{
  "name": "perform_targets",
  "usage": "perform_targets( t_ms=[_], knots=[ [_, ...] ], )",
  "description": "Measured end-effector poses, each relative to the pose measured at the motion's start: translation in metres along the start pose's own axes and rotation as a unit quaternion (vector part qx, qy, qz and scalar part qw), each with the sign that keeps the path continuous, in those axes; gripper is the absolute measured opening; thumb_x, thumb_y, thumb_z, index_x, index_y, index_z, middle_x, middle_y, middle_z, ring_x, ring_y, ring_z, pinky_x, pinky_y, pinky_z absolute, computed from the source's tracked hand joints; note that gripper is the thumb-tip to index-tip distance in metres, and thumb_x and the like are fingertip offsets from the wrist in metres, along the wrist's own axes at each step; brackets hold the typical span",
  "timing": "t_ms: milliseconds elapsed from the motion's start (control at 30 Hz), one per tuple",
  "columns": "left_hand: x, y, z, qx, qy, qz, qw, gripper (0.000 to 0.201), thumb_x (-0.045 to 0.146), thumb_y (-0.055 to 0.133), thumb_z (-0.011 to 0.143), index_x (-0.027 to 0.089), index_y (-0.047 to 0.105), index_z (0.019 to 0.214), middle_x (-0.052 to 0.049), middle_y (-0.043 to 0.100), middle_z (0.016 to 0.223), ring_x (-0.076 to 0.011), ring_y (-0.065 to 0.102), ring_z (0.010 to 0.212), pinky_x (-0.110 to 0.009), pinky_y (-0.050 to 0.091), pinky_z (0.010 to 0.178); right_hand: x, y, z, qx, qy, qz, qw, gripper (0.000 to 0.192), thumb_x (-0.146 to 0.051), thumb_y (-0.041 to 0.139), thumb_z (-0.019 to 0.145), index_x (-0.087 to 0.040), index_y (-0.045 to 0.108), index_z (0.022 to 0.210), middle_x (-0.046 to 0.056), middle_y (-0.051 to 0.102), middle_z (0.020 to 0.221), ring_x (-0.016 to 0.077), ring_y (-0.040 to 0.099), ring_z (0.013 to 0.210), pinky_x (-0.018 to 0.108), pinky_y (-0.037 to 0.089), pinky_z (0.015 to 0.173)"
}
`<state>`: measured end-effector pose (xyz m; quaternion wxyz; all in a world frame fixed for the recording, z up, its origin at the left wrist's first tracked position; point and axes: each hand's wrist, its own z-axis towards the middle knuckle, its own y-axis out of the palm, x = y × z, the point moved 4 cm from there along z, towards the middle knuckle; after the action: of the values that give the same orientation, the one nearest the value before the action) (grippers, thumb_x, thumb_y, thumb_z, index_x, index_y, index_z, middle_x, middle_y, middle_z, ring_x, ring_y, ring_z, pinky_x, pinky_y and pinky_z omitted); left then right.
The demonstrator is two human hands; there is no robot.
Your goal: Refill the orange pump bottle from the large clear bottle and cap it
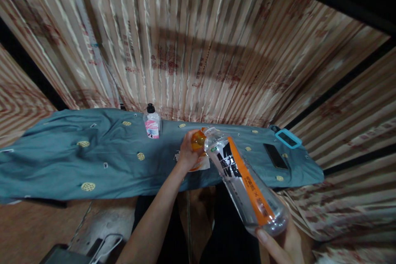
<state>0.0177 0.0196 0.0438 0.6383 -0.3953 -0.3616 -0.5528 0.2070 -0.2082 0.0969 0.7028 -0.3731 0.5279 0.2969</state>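
My left hand (pixel 188 150) is closed around a translucent orange bottle (pixel 198 140) above the cloth-covered table. A white and orange printed patch (pixel 201 163) shows below that hand; I cannot tell whether it belongs to the orange bottle. My right hand (pixel 283 241) grips the base end of a large clear plastic bottle (pixel 244 185) with an orange, black-lettered label. The clear bottle lies at a slant, its neck up and to the left, at the orange bottle's top. Whether the two mouths touch cannot be made out, nor can any liquid flow.
A blue-green cloth with yellow motifs (pixel 114 173) covers the long narrow table. A clear bottle with pink label and black cap (pixel 152 123) stands left of my hands. To the right lie a dark phone (pixel 275 156) and a light-blue framed object (pixel 288 138). Patterned curtains (pixel 185 49) hang behind.
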Motion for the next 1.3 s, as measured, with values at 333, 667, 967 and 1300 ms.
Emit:
perform_targets(
  t_ms=[333,667,967,1300],
  knots=[
    [-0.0023,0.0011,0.0005,-0.005,-0.014,-0.010,1.000,0.052,0.017,0.074,0.068,0.023,0.058,0.117,-0.007,0.067,0.115,-0.0266,0.065,0.109,-0.043,0.050,0.099,0.0036,-0.0019,0.0004,-0.008,-0.008,-0.010,1.000,0.075,-0.062,0.073,0.077,-0.023,0.054,0.137,0.008,0.071,0.130,0.0326,0.065,0.121,0.035,0.047,0.103],
    [-0.0005,-0.0002,0.0000,-0.001,-0.011,-0.018,1.000,0.049,0.021,0.075,0.070,0.023,0.058,0.115,-0.005,0.068,0.112,-0.0251,0.065,0.106,-0.041,0.051,0.098,-0.0010,-0.0008,0.0016,-0.011,-0.017,-0.003,1.000,0.074,-0.064,0.074,0.077,-0.022,0.055,0.134,0.006,0.073,0.120,0.0297,0.070,0.110,0.033,0.049,0.097],
    [0.0015,-0.0014,0.0003,-0.003,-0.012,-0.009,1.000,0.048,0.025,0.074,0.071,0.023,0.059,0.116,-0.006,0.068,0.115,-0.0271,0.065,0.110,-0.045,0.051,0.100,0.0044,-0.0002,0.0036,-0.007,-0.046,-0.001,0.999,0.070,-0.062,0.074,0.077,-0.024,0.057,0.133,0.007,0.074,0.121,0.0341,0.069,0.112,0.038,0.049,0.098],
    [-0.0007,-0.0004,-0.0002,-0.002,-0.008,-0.024,1.000,0.049,0.029,0.075,0.072,0.023,0.059,0.117,-0.007,0.066,0.117,-0.0271,0.064,0.109,-0.045,0.052,0.098,0.0052,0.0019,0.0036,-0.009,-0.042,0.007,0.999,0.069,-0.066,0.073,0.077,-0.027,0.057,0.131,0.004,0.075,0.118,0.0319,0.071,0.110,0.035,0.054,0.093]
  ],
)
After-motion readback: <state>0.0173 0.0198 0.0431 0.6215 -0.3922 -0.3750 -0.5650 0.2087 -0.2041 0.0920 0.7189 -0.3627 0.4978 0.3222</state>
